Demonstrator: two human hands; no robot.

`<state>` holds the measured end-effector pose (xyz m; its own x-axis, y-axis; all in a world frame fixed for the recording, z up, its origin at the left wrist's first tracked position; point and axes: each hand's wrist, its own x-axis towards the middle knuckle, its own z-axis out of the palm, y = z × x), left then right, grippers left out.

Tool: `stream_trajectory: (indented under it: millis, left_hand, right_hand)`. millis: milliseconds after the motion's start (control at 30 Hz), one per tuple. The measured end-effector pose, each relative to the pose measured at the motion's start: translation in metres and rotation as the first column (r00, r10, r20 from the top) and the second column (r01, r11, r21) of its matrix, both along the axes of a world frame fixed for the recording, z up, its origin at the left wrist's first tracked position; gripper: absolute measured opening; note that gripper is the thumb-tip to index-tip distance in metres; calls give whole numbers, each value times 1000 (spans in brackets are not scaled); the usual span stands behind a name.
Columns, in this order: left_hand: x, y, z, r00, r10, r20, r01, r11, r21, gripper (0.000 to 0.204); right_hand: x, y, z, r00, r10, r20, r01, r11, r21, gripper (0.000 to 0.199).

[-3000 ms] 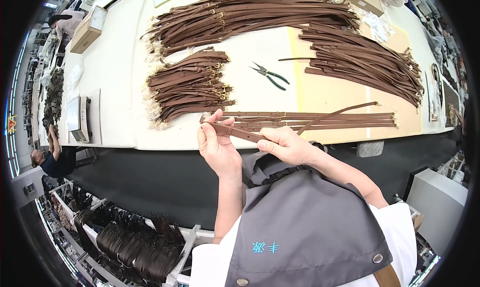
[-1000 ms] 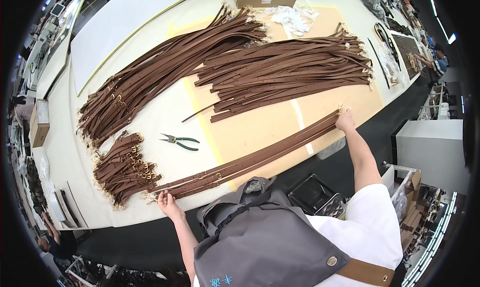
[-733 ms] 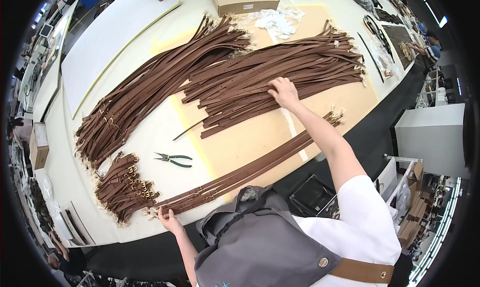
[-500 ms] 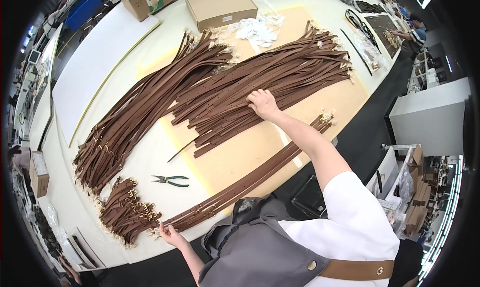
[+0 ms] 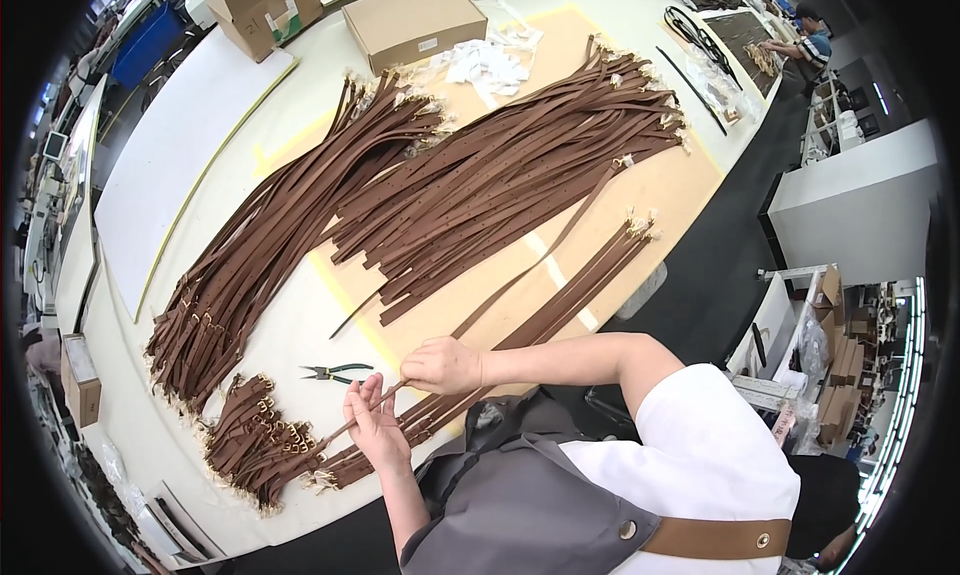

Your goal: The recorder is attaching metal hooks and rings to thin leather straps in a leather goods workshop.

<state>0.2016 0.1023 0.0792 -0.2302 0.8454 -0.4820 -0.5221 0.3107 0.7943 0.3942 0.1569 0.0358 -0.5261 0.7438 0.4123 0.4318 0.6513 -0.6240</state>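
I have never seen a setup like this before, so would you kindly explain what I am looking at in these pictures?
There is no machine: a person in a grey apron works with bare hands. The view comes from the left of two fisheye cameras worn on the head, looking down, so straight edges bend near the rim.

The right hand is closed around a long brown strap; the fingers of the left hand are at the same strap, though how firmly they grip is unclear.

On the pale table lie two big piles of long brown straps, a smaller cluster with gold-coloured buckles, a few straps along the near edge, pliers and a flat cardboard box.
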Motion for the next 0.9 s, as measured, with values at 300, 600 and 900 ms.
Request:
stream_trajectory:
  millis: [300, 600, 900]
  left_hand:
    - [-81, -31, 0, 998, -48, -46, 51, 997, 65, 37]
    - [-118, -45, -27, 999, -38, -35, 39, 999, 35, 32]
    - [-131, -57, -47, 999, 29, 16, -30, 998, 58, 26]
  right_hand:
    - [117, -11, -74, 960, -111, 259, 156, 975, -161, 40]
    - [374, 12, -72, 432, -764, 480, 835, 540, 108, 40]
    - [376, 38, -52, 407, -259, 876, 724, 676, -136, 31]
